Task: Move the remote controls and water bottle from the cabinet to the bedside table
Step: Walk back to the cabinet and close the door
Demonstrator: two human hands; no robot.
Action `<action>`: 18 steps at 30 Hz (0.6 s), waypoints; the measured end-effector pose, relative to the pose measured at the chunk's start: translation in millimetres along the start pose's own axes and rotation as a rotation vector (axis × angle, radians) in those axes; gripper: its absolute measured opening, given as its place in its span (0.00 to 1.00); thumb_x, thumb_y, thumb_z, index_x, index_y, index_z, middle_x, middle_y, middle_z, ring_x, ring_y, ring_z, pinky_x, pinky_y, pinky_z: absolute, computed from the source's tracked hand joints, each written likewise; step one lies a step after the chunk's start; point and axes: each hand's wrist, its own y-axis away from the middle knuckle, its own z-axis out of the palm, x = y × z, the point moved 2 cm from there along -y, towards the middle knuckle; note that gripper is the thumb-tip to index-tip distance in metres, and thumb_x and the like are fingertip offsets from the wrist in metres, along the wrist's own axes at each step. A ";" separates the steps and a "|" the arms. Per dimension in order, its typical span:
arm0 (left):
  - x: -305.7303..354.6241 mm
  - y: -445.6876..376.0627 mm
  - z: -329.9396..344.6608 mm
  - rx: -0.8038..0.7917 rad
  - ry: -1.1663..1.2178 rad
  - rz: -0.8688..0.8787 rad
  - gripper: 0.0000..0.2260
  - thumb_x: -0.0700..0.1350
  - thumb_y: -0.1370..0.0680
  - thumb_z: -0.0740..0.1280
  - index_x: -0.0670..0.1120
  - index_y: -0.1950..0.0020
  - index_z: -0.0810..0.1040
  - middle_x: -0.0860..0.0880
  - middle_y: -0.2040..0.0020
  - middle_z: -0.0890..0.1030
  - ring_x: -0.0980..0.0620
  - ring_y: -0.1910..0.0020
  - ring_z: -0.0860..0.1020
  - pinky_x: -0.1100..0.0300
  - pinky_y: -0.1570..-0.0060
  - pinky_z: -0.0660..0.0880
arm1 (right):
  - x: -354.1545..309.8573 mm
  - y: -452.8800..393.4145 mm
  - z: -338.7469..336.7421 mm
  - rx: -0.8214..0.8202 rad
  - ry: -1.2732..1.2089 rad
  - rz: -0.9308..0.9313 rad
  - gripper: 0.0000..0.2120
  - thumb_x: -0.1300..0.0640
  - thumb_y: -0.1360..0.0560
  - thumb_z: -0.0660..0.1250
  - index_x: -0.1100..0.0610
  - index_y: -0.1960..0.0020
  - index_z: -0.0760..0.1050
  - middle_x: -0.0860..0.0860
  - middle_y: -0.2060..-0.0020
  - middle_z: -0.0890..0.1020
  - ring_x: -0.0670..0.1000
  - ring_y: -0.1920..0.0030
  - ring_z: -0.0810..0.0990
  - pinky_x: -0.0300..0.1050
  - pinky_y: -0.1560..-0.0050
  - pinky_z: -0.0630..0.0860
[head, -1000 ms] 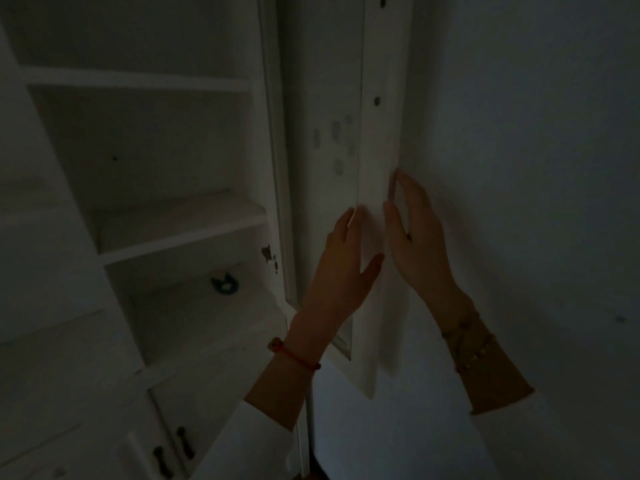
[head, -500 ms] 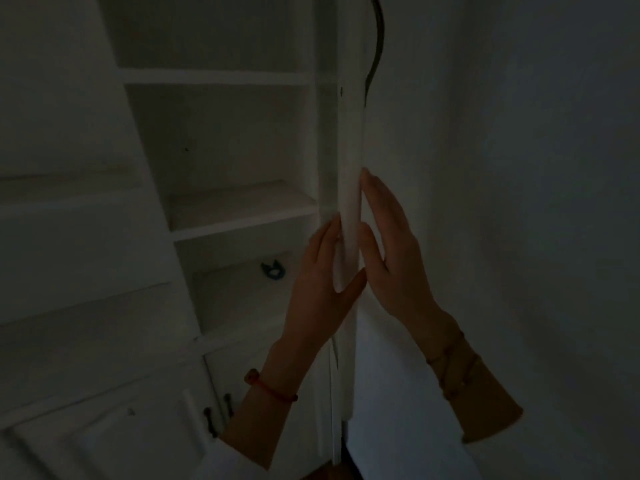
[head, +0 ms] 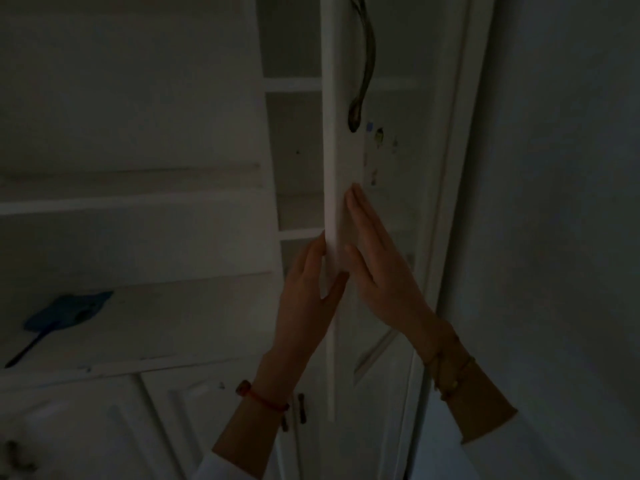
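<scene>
The room is dim. A white cabinet door (head: 341, 150) with a dark curved handle (head: 365, 64) stands partly swung in front of the cabinet shelves (head: 298, 84). My left hand (head: 304, 306) pinches the door's free edge, fingers behind it and thumb on the front. My right hand (head: 377, 271) lies flat with spread fingers on the door's outer face. No remote control or water bottle shows in this view. The strip of shelves still visible past the door looks bare.
A blue flat object with a thin handle (head: 65, 313) lies on the open shelf at the left. Below are closed lower cabinet doors with small dark handles (head: 301, 408). A plain wall (head: 554, 237) stands close on the right.
The cabinet door has swung from wide open toward the shelves, both hands moving with it. The small dark object on the inner shelf is now hidden behind the door.
</scene>
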 end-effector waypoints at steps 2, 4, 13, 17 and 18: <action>-21.4 -9.9 -4.6 -0.003 -0.011 -0.048 0.24 0.47 0.24 0.69 0.41 0.31 0.68 0.45 0.34 0.74 0.49 0.36 0.73 0.54 0.37 0.72 | 7.1 -14.9 17.6 -0.035 0.020 -0.009 0.28 0.64 0.19 0.55 0.58 0.23 0.48 0.50 0.22 0.49 0.46 0.22 0.48 0.54 0.23 0.54; -43.7 -21.6 -7.3 -0.008 -0.062 -0.049 0.27 0.46 0.25 0.69 0.40 0.29 0.66 0.44 0.32 0.71 0.48 0.33 0.70 0.52 0.33 0.69 | 13.7 -30.6 34.5 -0.066 0.057 -0.024 0.28 0.64 0.19 0.55 0.59 0.23 0.47 0.50 0.22 0.48 0.46 0.22 0.47 0.56 0.24 0.54; -117.3 -73.6 -9.7 0.037 -0.186 -0.048 0.34 0.45 0.27 0.72 0.42 0.24 0.61 0.45 0.26 0.66 0.48 0.27 0.64 0.53 0.28 0.63 | 51.5 -86.6 100.4 -0.130 0.320 -0.013 0.38 0.60 0.23 0.63 0.55 0.22 0.42 0.48 0.22 0.42 0.46 0.23 0.41 0.52 0.22 0.49; -140.3 -87.3 -2.0 0.070 -0.194 -0.057 0.34 0.43 0.26 0.71 0.40 0.25 0.60 0.43 0.26 0.66 0.46 0.26 0.63 0.51 0.26 0.59 | 66.3 -102.5 119.0 -0.139 0.414 0.013 0.41 0.58 0.25 0.65 0.56 0.23 0.41 0.49 0.22 0.42 0.47 0.22 0.40 0.51 0.22 0.47; -146.2 -90.6 0.5 0.073 -0.200 -0.066 0.33 0.43 0.26 0.71 0.39 0.25 0.60 0.43 0.25 0.65 0.46 0.26 0.63 0.53 0.25 0.57 | 69.6 -106.3 122.9 -0.139 0.431 0.015 0.42 0.58 0.26 0.65 0.56 0.23 0.41 0.49 0.22 0.42 0.48 0.22 0.41 0.52 0.22 0.48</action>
